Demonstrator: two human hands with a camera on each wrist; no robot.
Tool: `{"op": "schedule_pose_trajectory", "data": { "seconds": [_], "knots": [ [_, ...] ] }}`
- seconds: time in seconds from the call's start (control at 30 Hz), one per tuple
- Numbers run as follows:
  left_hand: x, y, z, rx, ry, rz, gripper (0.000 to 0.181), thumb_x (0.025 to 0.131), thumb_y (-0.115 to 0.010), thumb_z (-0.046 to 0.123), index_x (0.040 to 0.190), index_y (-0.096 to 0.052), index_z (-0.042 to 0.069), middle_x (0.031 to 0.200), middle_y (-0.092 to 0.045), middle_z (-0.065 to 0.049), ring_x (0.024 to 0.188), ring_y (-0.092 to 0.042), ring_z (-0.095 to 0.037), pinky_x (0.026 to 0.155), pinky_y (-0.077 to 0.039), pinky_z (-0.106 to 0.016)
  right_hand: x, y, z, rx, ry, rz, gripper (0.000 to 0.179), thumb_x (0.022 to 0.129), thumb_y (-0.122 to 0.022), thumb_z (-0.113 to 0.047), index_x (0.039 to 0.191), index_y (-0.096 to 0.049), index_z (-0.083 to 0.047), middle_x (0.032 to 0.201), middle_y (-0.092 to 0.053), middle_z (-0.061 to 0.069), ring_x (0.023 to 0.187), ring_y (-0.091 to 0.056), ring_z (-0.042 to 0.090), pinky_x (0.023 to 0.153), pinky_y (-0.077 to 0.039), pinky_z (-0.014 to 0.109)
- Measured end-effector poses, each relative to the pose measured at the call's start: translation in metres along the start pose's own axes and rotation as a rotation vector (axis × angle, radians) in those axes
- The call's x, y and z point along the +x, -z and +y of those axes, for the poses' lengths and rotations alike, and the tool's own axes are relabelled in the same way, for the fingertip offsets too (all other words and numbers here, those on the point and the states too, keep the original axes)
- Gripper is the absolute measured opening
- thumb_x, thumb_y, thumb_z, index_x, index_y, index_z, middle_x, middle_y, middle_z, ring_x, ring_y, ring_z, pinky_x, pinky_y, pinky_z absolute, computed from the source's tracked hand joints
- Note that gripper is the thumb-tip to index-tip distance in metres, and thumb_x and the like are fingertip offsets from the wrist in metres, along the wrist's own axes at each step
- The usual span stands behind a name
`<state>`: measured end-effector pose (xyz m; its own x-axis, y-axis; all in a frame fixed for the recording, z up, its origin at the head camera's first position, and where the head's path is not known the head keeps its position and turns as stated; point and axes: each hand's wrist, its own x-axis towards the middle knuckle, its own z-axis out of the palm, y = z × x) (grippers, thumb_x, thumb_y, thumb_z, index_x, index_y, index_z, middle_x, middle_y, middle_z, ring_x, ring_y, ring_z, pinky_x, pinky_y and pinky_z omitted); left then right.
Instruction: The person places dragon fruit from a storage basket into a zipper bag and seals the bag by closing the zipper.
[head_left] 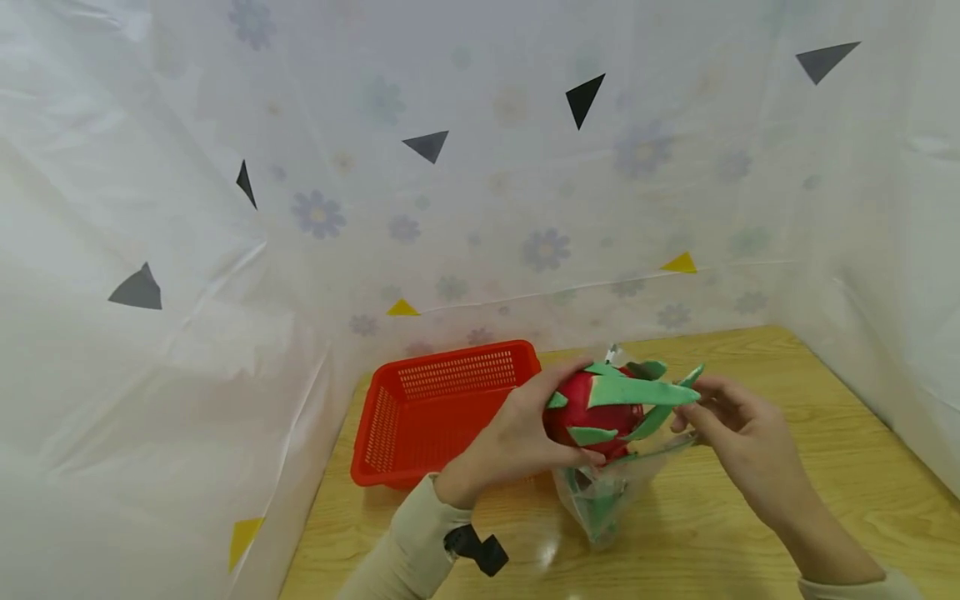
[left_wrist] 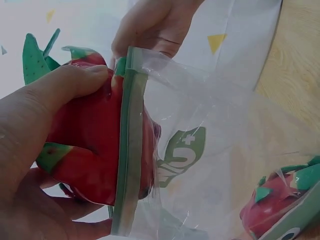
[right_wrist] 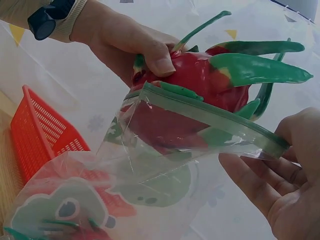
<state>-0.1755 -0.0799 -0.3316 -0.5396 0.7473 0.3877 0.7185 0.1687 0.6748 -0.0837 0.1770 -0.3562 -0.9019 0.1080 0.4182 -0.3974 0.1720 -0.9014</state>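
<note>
A red dragon fruit [head_left: 577, 408] with green leafy scales is gripped in my left hand [head_left: 517, 425], thumb and fingers spread round its body. It sits partly inside the mouth of a clear zip bag [right_wrist: 150, 170] with a green zip strip and printed green pictures. My right hand [head_left: 750, 450] pinches the bag's rim at the zip strip, as the right wrist view shows. Lower in the bag lies a second dragon fruit [left_wrist: 272, 200], smaller in the left wrist view. The bag hangs over the table in front of me.
A red plastic basket [head_left: 371, 425] with perforated sides stands on the wood-grain table [head_left: 795, 367], left of the bag. White flowered sheeting [head_left: 480, 208] with grey, black and yellow triangles encloses the table at the back and sides.
</note>
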Motion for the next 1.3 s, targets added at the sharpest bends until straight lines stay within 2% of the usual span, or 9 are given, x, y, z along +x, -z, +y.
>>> {"op": "schedule_pose_trajectory", "data": {
  "seconds": [0.1, 0.23, 0.33, 0.53, 0.7, 0.8, 1.1, 1.2, 1.3],
  "knots": [
    [0.001, -0.003, 0.0, 0.077, -0.036, -0.024, 0.099, 0.075, -0.087, 0.027, 0.154, -0.027, 0.027, 0.143, -0.048, 0.003, 0.124, -0.052, -0.011, 0.095, -0.052, -0.021, 0.0, 0.0, 0.0, -0.059, 0.013, 0.012, 0.022, 0.098, -0.056, 0.0, 0.12, -0.06, 0.001, 0.104, -0.069, -0.003, 0.08, -0.068, 0.008, 0.066, -0.058, 0.024],
    [0.0, -0.005, 0.0, 0.168, -0.017, -0.069, 0.102, 0.074, -0.087, 0.033, 0.155, -0.025, 0.031, 0.141, -0.048, 0.005, 0.122, -0.052, -0.011, 0.094, -0.052, -0.02, -0.001, -0.001, -0.001, -0.116, 0.03, 0.036, 0.027, 0.095, -0.059, 0.003, 0.122, -0.061, 0.0, 0.097, -0.067, -0.005, 0.078, -0.066, 0.005, 0.064, -0.057, 0.022],
    [-0.001, -0.006, -0.001, 0.227, 0.01, -0.093, 0.102, 0.074, -0.086, 0.04, 0.155, -0.024, 0.033, 0.137, -0.052, 0.005, 0.117, -0.055, -0.009, 0.09, -0.052, -0.017, -0.001, -0.001, 0.0, -0.096, 0.044, 0.037, 0.027, 0.095, -0.059, 0.005, 0.122, -0.061, 0.002, 0.096, -0.067, -0.003, 0.077, -0.066, 0.006, 0.062, -0.057, 0.023],
    [-0.003, -0.007, -0.007, 0.141, 0.072, -0.139, 0.094, 0.076, -0.084, 0.041, 0.152, -0.029, 0.032, 0.129, -0.056, 0.005, 0.112, -0.057, -0.004, 0.085, -0.052, -0.013, -0.001, 0.0, 0.0, -0.09, 0.049, 0.045, 0.023, 0.098, -0.055, 0.003, 0.12, -0.06, 0.004, 0.101, -0.07, -0.002, 0.079, -0.069, 0.008, 0.063, -0.058, 0.023],
    [-0.005, -0.004, -0.01, 0.076, 0.14, -0.163, 0.09, 0.078, -0.083, 0.04, 0.151, -0.03, 0.038, 0.126, -0.056, 0.007, 0.107, -0.057, -0.003, 0.082, -0.053, -0.014, 0.0, -0.003, -0.003, -0.129, 0.04, 0.069, 0.019, 0.098, -0.056, 0.001, 0.115, -0.063, 0.004, 0.095, -0.07, 0.0, 0.077, -0.069, 0.01, 0.062, -0.059, 0.025],
    [-0.005, 0.0, -0.008, 0.086, 0.161, -0.185, 0.093, 0.079, -0.082, 0.041, 0.152, -0.026, 0.042, 0.127, -0.055, 0.008, 0.107, -0.057, -0.003, 0.081, -0.053, -0.015, 0.001, -0.003, -0.004, -0.108, 0.042, 0.08, 0.017, 0.097, -0.056, 0.003, 0.112, -0.064, 0.005, 0.094, -0.069, 0.001, 0.075, -0.069, 0.01, 0.061, -0.059, 0.026],
    [-0.006, 0.016, 0.002, 0.195, 0.161, -0.232, 0.1, 0.08, -0.082, 0.04, 0.157, -0.018, 0.039, 0.131, -0.053, 0.006, 0.111, -0.055, -0.006, 0.081, -0.053, -0.014, 0.005, -0.004, -0.005, 0.012, 0.037, 0.062, 0.016, 0.095, -0.057, 0.006, 0.11, -0.062, 0.009, 0.092, -0.068, 0.006, 0.072, -0.07, 0.015, 0.06, -0.059, 0.033],
    [-0.006, 0.02, 0.005, 0.235, 0.157, -0.243, 0.101, 0.08, -0.082, 0.038, 0.157, -0.017, 0.038, 0.133, -0.052, 0.005, 0.114, -0.054, -0.007, 0.083, -0.053, -0.014, 0.005, -0.004, -0.006, 0.013, 0.039, 0.06, 0.016, 0.096, -0.057, 0.005, 0.11, -0.062, 0.009, 0.092, -0.067, 0.006, 0.073, -0.07, 0.015, 0.06, -0.059, 0.033],
    [-0.007, 0.021, 0.006, 0.228, 0.153, -0.245, 0.1, 0.08, -0.083, 0.037, 0.156, -0.018, 0.039, 0.134, -0.052, 0.005, 0.115, -0.055, -0.008, 0.084, -0.053, -0.015, 0.005, -0.005, -0.007, 0.019, 0.031, 0.05, 0.016, 0.096, -0.058, 0.003, 0.111, -0.061, 0.008, 0.092, -0.067, 0.007, 0.073, -0.07, 0.016, 0.06, -0.059, 0.034]
  ]
}}
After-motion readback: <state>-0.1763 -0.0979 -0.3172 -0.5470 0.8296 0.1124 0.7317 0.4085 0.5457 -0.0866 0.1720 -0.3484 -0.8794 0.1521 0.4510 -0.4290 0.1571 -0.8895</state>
